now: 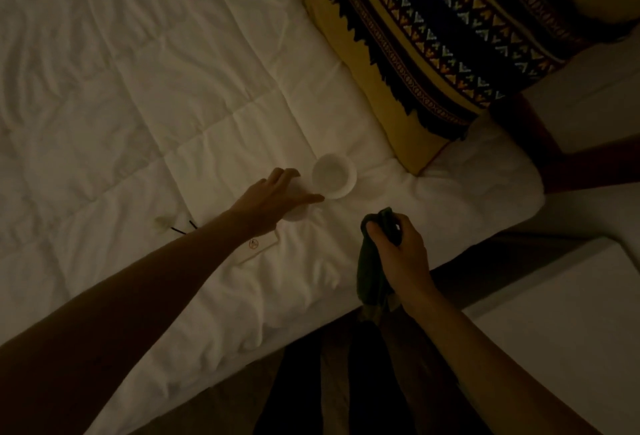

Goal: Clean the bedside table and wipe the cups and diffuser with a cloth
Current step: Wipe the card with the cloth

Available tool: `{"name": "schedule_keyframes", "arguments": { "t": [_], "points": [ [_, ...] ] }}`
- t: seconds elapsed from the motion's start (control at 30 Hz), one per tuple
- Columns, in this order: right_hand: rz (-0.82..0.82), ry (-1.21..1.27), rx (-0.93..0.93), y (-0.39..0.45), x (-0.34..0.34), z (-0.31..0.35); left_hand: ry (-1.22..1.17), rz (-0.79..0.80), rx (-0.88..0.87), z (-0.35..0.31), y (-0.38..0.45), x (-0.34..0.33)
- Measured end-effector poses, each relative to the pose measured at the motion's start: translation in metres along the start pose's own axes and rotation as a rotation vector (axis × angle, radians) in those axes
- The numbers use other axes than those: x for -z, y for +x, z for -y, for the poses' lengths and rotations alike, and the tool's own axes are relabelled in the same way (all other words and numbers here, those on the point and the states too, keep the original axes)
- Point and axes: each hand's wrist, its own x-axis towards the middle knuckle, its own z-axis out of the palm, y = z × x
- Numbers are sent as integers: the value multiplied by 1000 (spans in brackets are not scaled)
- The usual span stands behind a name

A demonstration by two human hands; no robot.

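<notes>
On a white duvet point(145, 95), a white cup point(334, 180) stands upright. Just left of it, the left hand point(273, 197) spreads over a second cup point(297, 213). Nearer, the right hand point(398, 251) grips a dark cloth point(372, 272).

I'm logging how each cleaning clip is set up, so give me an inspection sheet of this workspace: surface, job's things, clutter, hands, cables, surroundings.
Surface: white quilted duvet on a bed, wrinkled, dimly lit.
Job's things: upright white cup on the duvet near the bed's edge; second white cup beside it, partly under the left hand; dark green cloth hanging from the right hand.
Clutter: small white card with a red mark; pale smudge-like item, too dim to identify; thin dark sticks.
Hands: left hand reaching over the second cup, grip unclear; right hand grips the cloth.
Cables: nothing seen.
Surroundings: patterned yellow pillow; white bedside table at right.
</notes>
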Motion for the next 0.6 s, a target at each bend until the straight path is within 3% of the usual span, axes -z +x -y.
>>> {"name": "schedule_keyframes", "arguments": {
  "t": [0.23, 0.33, 0.5, 0.6],
  "points": [
    [20, -18, 4, 6, -5, 4, -40, 23, 3, 2, -4, -10],
    [42, -15, 10, 7, -9, 8, -182, -6, 70, 0, -16, -13],
    [69, -2, 21, 2, -21, 19, -560, -149, 473, -9, -52, -31],
    [91, 1, 42, 1, -29, 28, -579, 23, 665, -10, -68, -49]
  ]
}}
